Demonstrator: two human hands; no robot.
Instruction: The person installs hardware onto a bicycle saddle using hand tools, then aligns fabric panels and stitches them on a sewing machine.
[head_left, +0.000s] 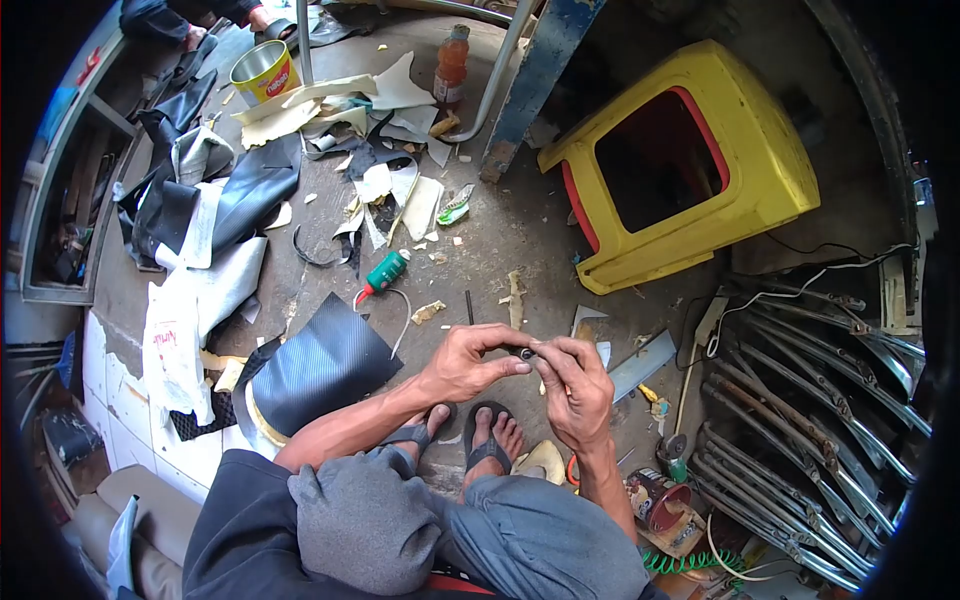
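In front of my knees, my two hands meet over the floor. My left hand (474, 360) is closed, with thumb and index finger pinching a small dark round piece (523, 353) that has a shiny end; its exact kind is too small to tell. The fingers of my right hand (575, 385) are bent and pressed together at the other side of this piece, partly covering it. Left of my hands lies a black ribbed sheet (325, 365), curled on the floor. Beyond it a green bottle with a red cap (384, 272) lies on its side.
A yellow plastic stool (755, 190) lies tipped at the right, above stacked metal tubes (800, 440). Scraps of foam and black sheet (240, 195) cover the left floor. A yellow tin (265, 72) and an orange bottle (452, 68) stand farther back. Another person's foot (272, 24) shows top left.
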